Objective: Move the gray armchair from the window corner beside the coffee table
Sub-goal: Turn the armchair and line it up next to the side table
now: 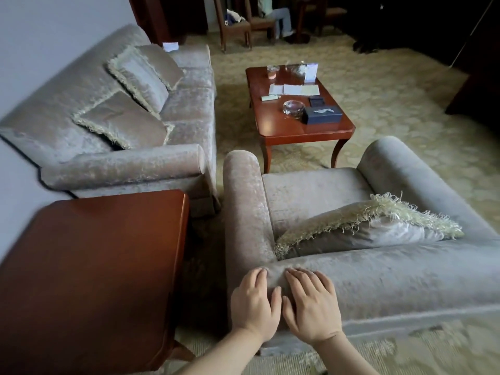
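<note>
A carpeted sitting room with a pale patterned carpet (392,104) and dim dark wood at the far end. At the far left stands one reddish wooden side table (89,261), its top bare. Behind it, against the wall, is one gray velvet sofa (67,104) with two fringed cushions: one upright cushion (146,74) and one leaning cushion (124,123) in front of it.

At the middle, two bare forearms reach forward. The left hand (254,304) lies palm down on the left end of the backrest top of the gray armchair (392,280), fingers straight and close together, thumb spread to the side. Its grip is open and pressing on the fabric, not curled round anything. The right hand (311,307) lies just beside it, thumbs nearly touching, fingers straight and slightly fanned. Its grip is likewise open, flat on the fabric.

Beyond the hands is one coffee table (284,125). Its worktop carries several sheets of paper (295,89), one glass ashtray (293,107) and two dark boxes, a long box (323,115) and a small box (318,100).

The armchair fills the lower right. Its seat faces the near end of the coffee table, close to it, and its left arm is near the sofa's arm. One fringed seat cushion (365,228) leans against its backrest.

At the far end are two wooden dining chairs, a nearer chair (232,23) and a second chair (259,20), and one seated person (281,20).
</note>
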Motion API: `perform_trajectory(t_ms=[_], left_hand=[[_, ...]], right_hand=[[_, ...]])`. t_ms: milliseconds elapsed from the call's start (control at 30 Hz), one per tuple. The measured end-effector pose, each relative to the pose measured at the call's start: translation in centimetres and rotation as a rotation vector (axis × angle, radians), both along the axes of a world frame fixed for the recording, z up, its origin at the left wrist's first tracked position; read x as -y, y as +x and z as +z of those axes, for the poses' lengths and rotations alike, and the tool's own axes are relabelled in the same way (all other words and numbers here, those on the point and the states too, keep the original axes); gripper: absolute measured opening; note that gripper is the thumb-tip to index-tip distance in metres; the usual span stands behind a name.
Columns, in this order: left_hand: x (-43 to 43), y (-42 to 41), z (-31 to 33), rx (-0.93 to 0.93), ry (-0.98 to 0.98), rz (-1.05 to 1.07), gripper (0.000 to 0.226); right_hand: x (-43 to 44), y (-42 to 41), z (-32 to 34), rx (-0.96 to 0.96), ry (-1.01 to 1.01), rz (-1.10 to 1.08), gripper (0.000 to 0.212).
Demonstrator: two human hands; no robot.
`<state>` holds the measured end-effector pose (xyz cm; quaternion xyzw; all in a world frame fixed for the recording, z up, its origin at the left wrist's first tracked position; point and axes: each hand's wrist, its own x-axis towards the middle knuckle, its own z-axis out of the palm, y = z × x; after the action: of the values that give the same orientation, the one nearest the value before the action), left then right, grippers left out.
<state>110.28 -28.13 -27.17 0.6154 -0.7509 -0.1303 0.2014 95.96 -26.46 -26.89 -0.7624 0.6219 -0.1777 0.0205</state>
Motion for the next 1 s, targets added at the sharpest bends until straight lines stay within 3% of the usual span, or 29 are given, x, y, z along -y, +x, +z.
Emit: perform_trajectory(t_ms=[200,400,533,733,1000], left_hand=[[-1.3,-0.2,1.3,0.117,0.005,0.024,0.036],[-3.0,-2.7,1.7,0.255,0.037,0.207,0.031],[-3.3,-7.4,1.4,0.27,-0.036,0.32,0.037],[-2.9,-9.2,0.3,0.235,-0.12,0.378,0.049],[-2.4,-9.9,0.1,0.295,-0.123,0.427,0.051]], right_hand=[[-0.9,0.2,0.7,-0.001,0.032,-0.025,0.043],[-1.5,-0.3,2.2,0.055,0.086,0.063,0.038],[-1.0,-7.3,2.8,0.016,0.08,0.248,0.037],[0.1,-21.8,1.3,-0.135,0.063,0.029,0.051],[1.4,-22.8,0.7,-0.143,0.046,0.071,0.041]])
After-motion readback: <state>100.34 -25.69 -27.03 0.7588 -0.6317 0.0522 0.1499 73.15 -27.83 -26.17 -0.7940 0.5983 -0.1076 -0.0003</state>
